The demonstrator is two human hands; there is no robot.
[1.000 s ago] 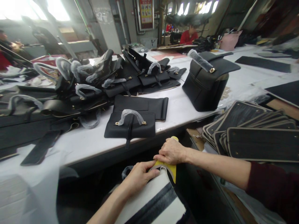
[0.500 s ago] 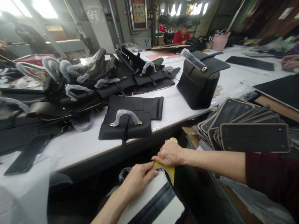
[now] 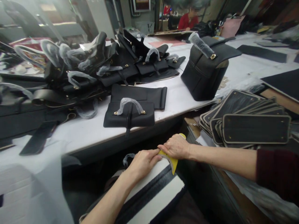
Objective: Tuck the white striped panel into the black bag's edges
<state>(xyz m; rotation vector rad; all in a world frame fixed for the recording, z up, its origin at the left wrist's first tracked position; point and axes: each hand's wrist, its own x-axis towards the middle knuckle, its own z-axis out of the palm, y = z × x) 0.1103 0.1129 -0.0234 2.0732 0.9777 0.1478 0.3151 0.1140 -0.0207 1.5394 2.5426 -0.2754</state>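
Note:
Low in the middle, both hands meet over a yellow tool [image 3: 172, 163] at the end of a white panel with a dark stripe [image 3: 151, 193] lying across my lap. My left hand [image 3: 143, 162] rests on the panel, thumb and fingers pinching its top edge next to the yellow piece. My right hand [image 3: 175, 146] is closed over the yellow tool, whose rounded tip shows above the knuckles. On the white table [image 3: 93, 137] just beyond lies a flat black bag piece with a wrapped handle [image 3: 129, 115].
A heap of black bag parts with plastic-wrapped handles [image 3: 70, 77] fills the table's left. An upright black bag [image 3: 205, 71] stands at the right. Stacked dark base panels [image 3: 247, 124] lie to my right. A person in red [image 3: 190, 20] sits far back.
The view dipped and swung slightly right. My left hand slid up the panel's edge until its fingers met the yellow tool and my right hand.

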